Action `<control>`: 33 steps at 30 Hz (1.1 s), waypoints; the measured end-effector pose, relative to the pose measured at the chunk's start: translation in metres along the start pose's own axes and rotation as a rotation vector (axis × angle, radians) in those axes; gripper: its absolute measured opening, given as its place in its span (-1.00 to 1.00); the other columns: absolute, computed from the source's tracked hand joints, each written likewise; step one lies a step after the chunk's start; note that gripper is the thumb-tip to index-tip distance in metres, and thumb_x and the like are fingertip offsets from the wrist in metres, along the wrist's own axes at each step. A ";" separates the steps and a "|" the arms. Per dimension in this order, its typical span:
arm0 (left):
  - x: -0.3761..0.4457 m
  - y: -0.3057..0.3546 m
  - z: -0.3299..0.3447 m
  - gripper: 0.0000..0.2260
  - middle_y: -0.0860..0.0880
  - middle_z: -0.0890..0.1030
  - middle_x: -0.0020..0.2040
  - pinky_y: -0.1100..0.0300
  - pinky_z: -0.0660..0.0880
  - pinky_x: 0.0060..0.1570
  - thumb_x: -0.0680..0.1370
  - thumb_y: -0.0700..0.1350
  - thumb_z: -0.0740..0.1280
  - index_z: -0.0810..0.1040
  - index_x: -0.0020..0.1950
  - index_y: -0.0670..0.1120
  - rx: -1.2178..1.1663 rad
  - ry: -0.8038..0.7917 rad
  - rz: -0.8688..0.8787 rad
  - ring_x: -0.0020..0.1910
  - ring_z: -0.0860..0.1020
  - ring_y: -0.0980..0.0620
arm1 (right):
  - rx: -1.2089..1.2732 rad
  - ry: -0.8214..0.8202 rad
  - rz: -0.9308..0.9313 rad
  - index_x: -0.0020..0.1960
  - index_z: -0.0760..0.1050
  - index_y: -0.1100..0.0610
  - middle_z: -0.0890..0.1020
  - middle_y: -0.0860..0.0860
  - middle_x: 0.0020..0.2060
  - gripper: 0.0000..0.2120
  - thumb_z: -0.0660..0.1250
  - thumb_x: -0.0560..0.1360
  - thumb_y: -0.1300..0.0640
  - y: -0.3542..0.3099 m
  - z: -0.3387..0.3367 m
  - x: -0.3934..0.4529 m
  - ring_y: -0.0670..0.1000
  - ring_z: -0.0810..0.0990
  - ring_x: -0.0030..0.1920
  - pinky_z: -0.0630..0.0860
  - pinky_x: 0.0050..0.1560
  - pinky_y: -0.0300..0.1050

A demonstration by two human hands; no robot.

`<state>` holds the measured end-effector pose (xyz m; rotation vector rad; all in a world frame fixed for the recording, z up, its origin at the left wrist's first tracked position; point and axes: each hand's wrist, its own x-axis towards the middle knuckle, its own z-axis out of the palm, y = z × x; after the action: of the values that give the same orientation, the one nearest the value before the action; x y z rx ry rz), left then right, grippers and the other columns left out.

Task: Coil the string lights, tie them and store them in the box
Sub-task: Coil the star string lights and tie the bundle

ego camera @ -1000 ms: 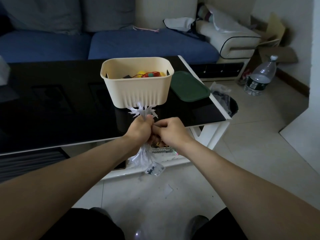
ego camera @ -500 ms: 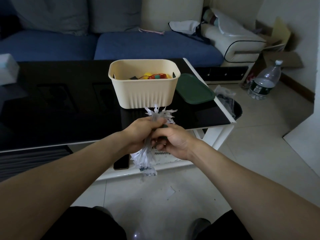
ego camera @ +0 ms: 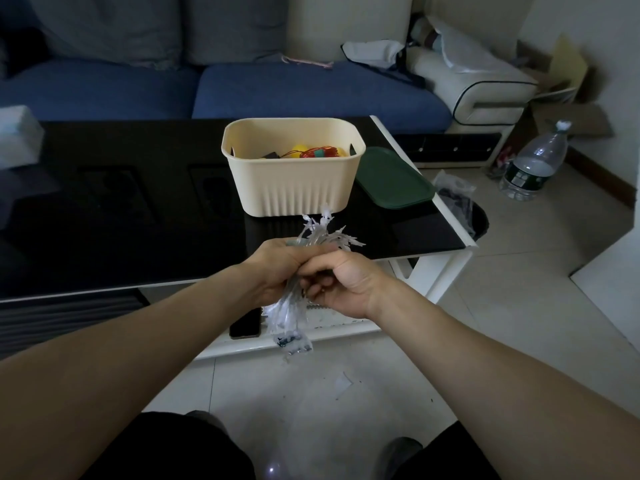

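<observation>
Since half a second ago both hands have kept their meeting place in front of the table edge, but the clear tips fanning out of the top of the bundle now splay further to the right, and the right hand has turned slightly, its fingers working lower against the bundle. On the left, the left hand [ego camera: 277, 268] reaches in with the forearm angled up from the lower left, its fingers wrapped around the middle of the string lights [ego camera: 289, 313]; the coil stands roughly upright in this grip, spiky ends above the fist and a pale tail with a small clear plastic part hanging below, over the floor. Just right of it, touching, the right hand [ego camera: 343, 282] comes in from the lower right with curled fingers pinching at the bundle's waist, probably handling the tie, though what exactly it pinches is too small to tell. The box [ego camera: 294, 188] sits on the black table [ego camera: 138, 237] just beyond the hands, open, with red and yellow items already inside; its green lid [ego camera: 393, 181] lies beside it to the right. My worry: if the left grip eases while the right fiddles, the loops could spring loose or the dangling tail could snag on the table edge.
</observation>
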<state>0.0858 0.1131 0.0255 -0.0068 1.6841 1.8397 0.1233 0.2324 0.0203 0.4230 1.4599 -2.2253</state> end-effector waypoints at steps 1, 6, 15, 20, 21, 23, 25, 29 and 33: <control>0.000 0.000 -0.001 -0.76 -0.20 0.60 -0.33 0.21 0.54 -0.44 0.33 -0.12 0.54 0.57 -0.18 -0.22 -0.008 -0.004 -0.009 -0.46 0.57 -0.02 | 0.003 -0.008 0.006 -0.20 0.53 0.19 0.46 0.06 -0.50 -0.77 0.23 0.47 0.47 -0.001 -0.001 -0.001 -0.09 0.40 -0.46 0.16 -0.28 -0.23; 0.000 -0.004 -0.004 -0.86 -0.11 0.55 -0.37 0.31 0.41 -0.57 0.54 -0.16 0.42 0.55 -0.17 -0.18 0.128 0.006 0.005 -0.52 0.54 0.09 | 0.109 -0.043 0.079 -0.17 0.48 0.17 0.37 0.07 -0.36 -0.97 0.26 0.42 0.23 -0.004 -0.009 -0.004 -0.05 0.26 -0.42 0.24 -0.37 -0.19; 0.003 -0.011 0.007 -0.83 -0.09 0.57 -0.43 0.32 0.38 -0.54 0.61 -0.18 0.31 0.53 -0.15 -0.21 0.498 0.038 0.082 -0.56 0.48 0.13 | 0.108 0.136 0.130 -0.26 0.44 0.07 0.43 0.00 -0.49 -0.75 0.38 0.54 0.02 0.004 -0.002 0.000 -0.09 0.28 -0.60 0.14 -0.35 -0.25; 0.009 -0.009 0.002 -0.89 -0.20 0.58 -0.29 0.32 0.43 -0.51 0.53 -0.27 0.43 0.54 -0.02 -0.26 0.360 0.052 0.079 -0.51 0.56 0.09 | 0.161 0.102 0.124 -0.27 0.47 0.09 0.40 0.00 -0.43 -0.79 0.26 0.53 0.08 0.000 -0.009 0.005 -0.07 0.19 -0.47 0.26 -0.53 -0.27; 0.009 -0.009 0.001 -0.88 -0.22 0.56 -0.27 0.32 0.44 -0.52 0.52 -0.30 0.43 0.53 0.00 -0.27 0.341 0.058 0.073 -0.51 0.56 0.09 | 0.159 0.093 0.130 -0.28 0.48 0.10 0.39 0.00 -0.42 -0.78 0.25 0.53 0.09 0.000 -0.010 0.006 -0.07 0.19 -0.49 0.27 -0.52 -0.26; 0.009 -0.009 0.000 -0.84 -0.22 0.56 -0.27 0.31 0.43 -0.52 0.50 -0.28 0.45 0.54 0.00 -0.31 0.345 0.050 0.056 -0.52 0.53 0.10 | 0.138 0.064 0.145 -0.27 0.50 0.11 0.39 -0.01 -0.40 -0.79 0.25 0.54 0.12 -0.002 -0.012 0.006 -0.08 0.19 -0.49 0.29 -0.50 -0.25; 0.008 -0.007 -0.004 -0.68 -0.27 0.58 -0.23 0.30 0.42 -0.52 0.49 -0.20 0.47 0.53 0.07 -0.43 0.376 0.018 0.035 -0.50 0.49 0.06 | 0.100 0.015 0.162 -0.22 0.50 0.11 0.42 0.01 -0.40 -0.81 0.25 0.56 0.14 -0.004 -0.013 0.004 -0.09 0.24 -0.48 0.30 -0.49 -0.26; 0.004 0.000 -0.013 -0.74 -0.24 0.67 -0.14 0.24 0.54 -0.33 0.53 -0.12 0.42 0.61 0.03 -0.32 0.481 -0.175 0.010 -0.36 0.52 -0.02 | -0.004 -0.052 0.199 -0.12 0.50 0.13 0.43 0.06 -0.38 -0.83 0.23 0.62 0.12 -0.006 -0.017 0.000 -0.04 0.36 -0.41 0.35 -0.47 -0.28; -0.006 0.008 -0.020 -0.81 -0.15 0.67 -0.18 0.15 0.58 -0.09 0.65 -0.12 0.26 0.59 0.04 -0.23 0.691 -0.373 0.045 -0.25 0.60 -0.05 | -0.096 -0.064 0.212 -0.11 0.49 0.22 0.53 0.16 -0.38 -0.76 0.20 0.64 0.09 -0.005 -0.020 -0.001 -0.04 0.36 -0.44 0.42 -0.47 -0.26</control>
<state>0.0795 0.0929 0.0314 0.6232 1.9495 1.1101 0.1217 0.2530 0.0167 0.4487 1.4127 -1.9766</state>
